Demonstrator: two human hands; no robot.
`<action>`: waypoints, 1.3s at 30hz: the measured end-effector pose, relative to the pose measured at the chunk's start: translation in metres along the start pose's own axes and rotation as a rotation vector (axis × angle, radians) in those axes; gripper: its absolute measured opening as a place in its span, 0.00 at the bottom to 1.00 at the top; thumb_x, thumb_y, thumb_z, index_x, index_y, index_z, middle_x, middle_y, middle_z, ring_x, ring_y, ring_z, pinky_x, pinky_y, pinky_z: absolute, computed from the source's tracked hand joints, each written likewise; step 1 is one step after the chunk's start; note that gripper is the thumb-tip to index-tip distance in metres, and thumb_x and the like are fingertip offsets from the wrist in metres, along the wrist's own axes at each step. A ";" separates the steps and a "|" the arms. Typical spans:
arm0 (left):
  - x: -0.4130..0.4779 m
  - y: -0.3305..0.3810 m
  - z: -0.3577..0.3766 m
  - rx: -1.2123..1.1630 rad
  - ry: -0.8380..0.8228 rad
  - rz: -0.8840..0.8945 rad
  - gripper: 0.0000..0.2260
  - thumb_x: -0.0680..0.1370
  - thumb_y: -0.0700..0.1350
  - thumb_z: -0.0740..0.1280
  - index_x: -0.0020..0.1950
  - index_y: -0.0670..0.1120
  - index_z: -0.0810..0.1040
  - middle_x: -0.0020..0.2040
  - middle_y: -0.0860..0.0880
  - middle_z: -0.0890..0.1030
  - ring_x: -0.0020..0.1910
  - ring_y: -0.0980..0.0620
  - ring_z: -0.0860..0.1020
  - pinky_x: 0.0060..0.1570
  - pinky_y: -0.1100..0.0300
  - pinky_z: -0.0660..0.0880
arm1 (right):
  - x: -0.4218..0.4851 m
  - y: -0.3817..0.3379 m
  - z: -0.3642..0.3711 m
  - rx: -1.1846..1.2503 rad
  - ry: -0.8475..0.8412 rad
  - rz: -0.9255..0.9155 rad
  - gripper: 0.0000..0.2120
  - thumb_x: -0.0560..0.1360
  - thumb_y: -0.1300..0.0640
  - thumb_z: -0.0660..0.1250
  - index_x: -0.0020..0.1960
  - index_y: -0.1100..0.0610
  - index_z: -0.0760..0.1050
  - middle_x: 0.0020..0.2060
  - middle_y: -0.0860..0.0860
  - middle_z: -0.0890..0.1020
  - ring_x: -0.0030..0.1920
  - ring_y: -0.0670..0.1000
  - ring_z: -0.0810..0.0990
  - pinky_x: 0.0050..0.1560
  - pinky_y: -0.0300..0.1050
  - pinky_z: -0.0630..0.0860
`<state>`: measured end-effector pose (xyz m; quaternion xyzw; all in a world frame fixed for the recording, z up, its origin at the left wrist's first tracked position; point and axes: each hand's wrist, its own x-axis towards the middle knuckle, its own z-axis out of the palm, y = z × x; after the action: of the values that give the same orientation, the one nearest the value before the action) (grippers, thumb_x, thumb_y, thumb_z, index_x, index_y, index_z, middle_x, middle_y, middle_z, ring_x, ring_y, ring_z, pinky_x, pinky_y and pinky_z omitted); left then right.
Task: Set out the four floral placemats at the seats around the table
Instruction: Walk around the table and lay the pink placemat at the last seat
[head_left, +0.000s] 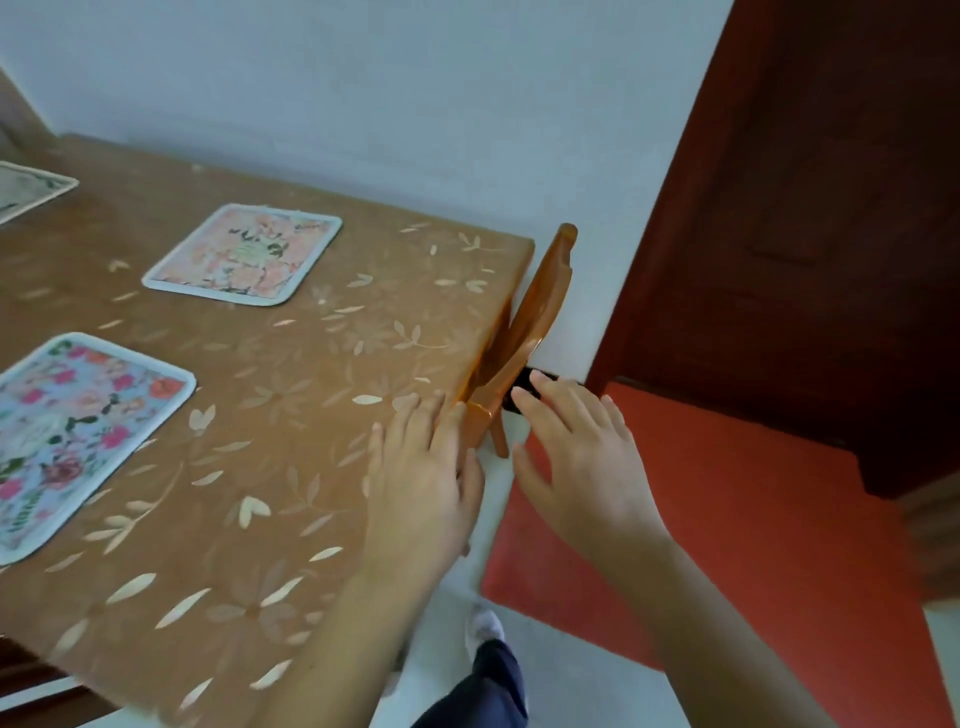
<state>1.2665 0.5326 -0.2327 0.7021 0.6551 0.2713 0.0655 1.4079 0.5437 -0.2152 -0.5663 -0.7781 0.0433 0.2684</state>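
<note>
Head view: leaf-print tablecloth (280, 415), red door (831, 208); left hand (421, 483), right hand (582, 462) spread wide.

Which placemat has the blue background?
The blue placemat nearest the camera, lower left, with bright pink flowers. The peach placemat lies farther back; the pale placemat at the left edge is mostly cut off.

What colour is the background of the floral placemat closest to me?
Pale blue, with pink and red flowers, on the rectangular fabric placemat; head view.
</note>
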 end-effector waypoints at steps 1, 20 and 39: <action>0.010 0.001 0.006 -0.002 0.011 -0.015 0.16 0.75 0.41 0.64 0.63 0.41 0.72 0.65 0.41 0.73 0.67 0.41 0.66 0.65 0.39 0.59 | 0.010 0.007 0.002 0.000 0.003 -0.019 0.18 0.70 0.61 0.69 0.60 0.60 0.75 0.60 0.57 0.77 0.63 0.58 0.73 0.59 0.65 0.67; 0.173 -0.073 0.049 0.032 0.224 -0.412 0.18 0.71 0.36 0.68 0.60 0.40 0.74 0.62 0.39 0.75 0.65 0.39 0.69 0.62 0.34 0.61 | 0.247 0.033 0.086 0.054 -0.173 -0.532 0.17 0.71 0.60 0.68 0.59 0.61 0.75 0.57 0.59 0.78 0.58 0.60 0.76 0.56 0.61 0.73; 0.293 -0.176 0.092 0.293 0.271 -0.763 0.20 0.68 0.36 0.69 0.60 0.39 0.74 0.60 0.36 0.75 0.61 0.36 0.72 0.59 0.35 0.67 | 0.426 0.021 0.241 0.175 -0.525 -0.962 0.18 0.70 0.60 0.68 0.59 0.60 0.74 0.59 0.57 0.78 0.61 0.60 0.73 0.61 0.62 0.67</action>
<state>1.1521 0.8600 -0.3032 0.3695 0.9021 0.2214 -0.0260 1.2219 0.9936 -0.2709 -0.0927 -0.9833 0.1200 0.1009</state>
